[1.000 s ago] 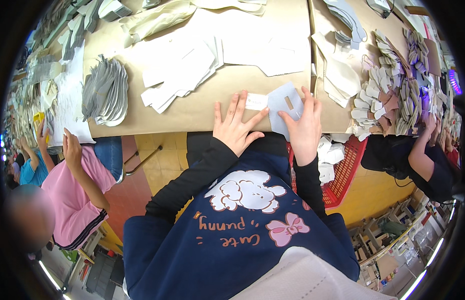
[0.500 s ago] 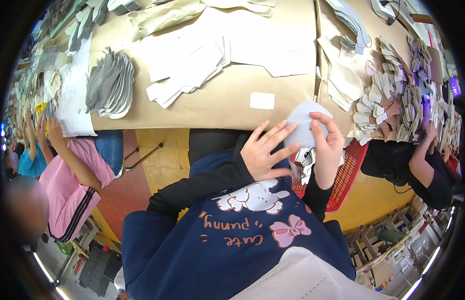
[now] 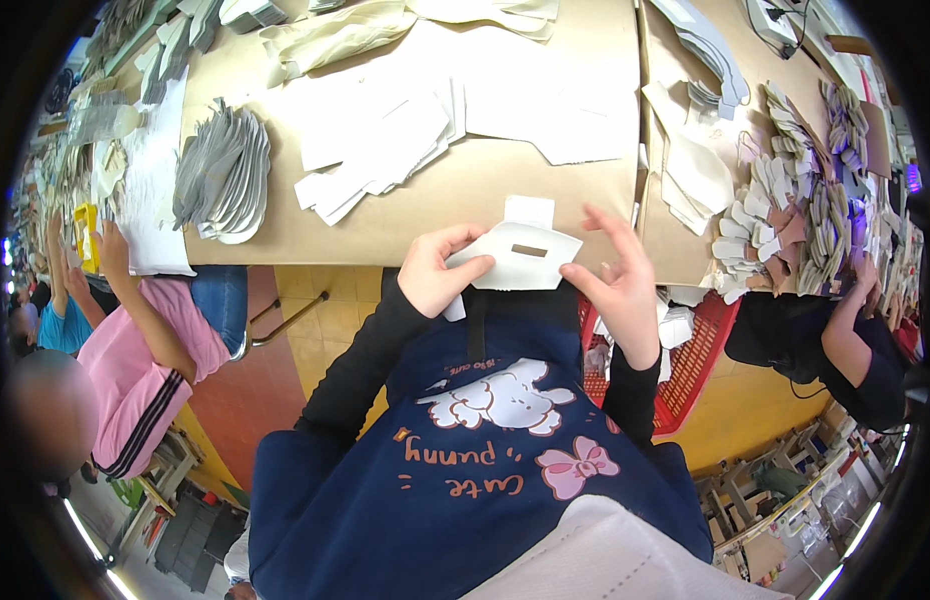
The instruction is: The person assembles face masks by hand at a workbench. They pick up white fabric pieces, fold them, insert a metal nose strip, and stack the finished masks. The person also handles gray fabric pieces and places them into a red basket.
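Note:
At the table's front edge, my left hand [image 3: 443,270] pinches a white cut piece [image 3: 510,268] with a narrow slot in it, thumb on top and fingers mostly hidden beneath. My right hand [image 3: 623,285] has its fingers spread, its thumb tip at the piece's right corner. Just beyond the piece, a small white card [image 3: 533,210] lies on the table, partly covered by it. Below my left hand a small pale strip [image 3: 454,308] shows; what it belongs to is unclear.
White sheets [image 3: 385,150] and a fanned grey stack [image 3: 223,175] lie on the brown-covered table [image 3: 315,235]. A red basket [image 3: 700,365] holding white scraps stands right of my lap. Many small cut pieces [image 3: 775,215] are piled at right. People work on both sides.
Both hands have moved from above the basket to the middle, my left hand farther left. The pale grey piece is gone from the right; a white slotted piece is now held in the left hand.

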Demonstrator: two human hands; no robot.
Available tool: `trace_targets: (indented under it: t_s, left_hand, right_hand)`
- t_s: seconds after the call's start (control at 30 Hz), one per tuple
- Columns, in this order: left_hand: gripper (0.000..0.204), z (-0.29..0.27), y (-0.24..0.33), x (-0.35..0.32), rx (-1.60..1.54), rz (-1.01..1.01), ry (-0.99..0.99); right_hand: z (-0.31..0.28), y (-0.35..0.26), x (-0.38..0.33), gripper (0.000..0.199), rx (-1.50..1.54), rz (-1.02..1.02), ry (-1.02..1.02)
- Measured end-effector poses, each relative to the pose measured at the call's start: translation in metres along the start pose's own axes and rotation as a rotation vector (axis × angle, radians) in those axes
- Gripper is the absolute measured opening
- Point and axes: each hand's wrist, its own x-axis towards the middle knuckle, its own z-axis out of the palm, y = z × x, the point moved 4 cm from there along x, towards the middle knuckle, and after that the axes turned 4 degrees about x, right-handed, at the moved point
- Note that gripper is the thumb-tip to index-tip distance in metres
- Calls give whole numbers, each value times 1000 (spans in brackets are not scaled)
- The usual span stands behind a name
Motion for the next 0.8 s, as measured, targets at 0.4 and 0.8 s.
trace_targets:
  t_s: [0.4, 0.8]
  left_hand:
    - [32, -4, 0, 38, 338, -7, 112]
    - [22, -10, 0, 49, 442, -176, 76]
  right_hand:
    - [12, 37, 33, 22, -72, 89, 85]
    - [10, 37, 41, 19, -207, 152, 38]
